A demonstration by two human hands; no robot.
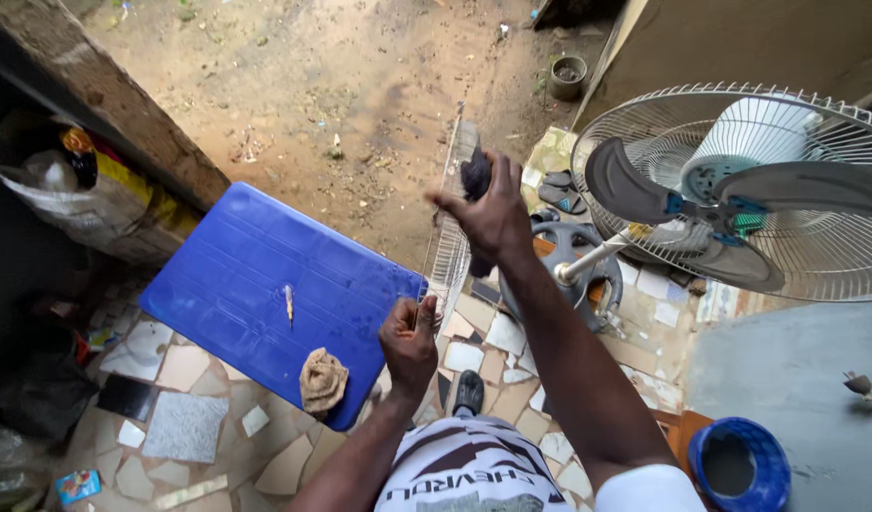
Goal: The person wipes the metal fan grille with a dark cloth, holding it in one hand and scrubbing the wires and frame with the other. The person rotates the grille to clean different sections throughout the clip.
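Left to right: blue plastic board on the tiled floor, small screwdriver-like tool and crumpled tan rag lying on it. Left hand clenched on the lower rim of a white wire fan guard held upright, edge-on. Right hand wraps a dark cloth against the guard's upper wires. Better to steady the rim firmly and wipe along the wires. Bare fan stands right.

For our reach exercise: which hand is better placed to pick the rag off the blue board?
Probably the left hand: it grips the grille low down, close to the rag. The right hand is up at the top, clutching a dark thing.
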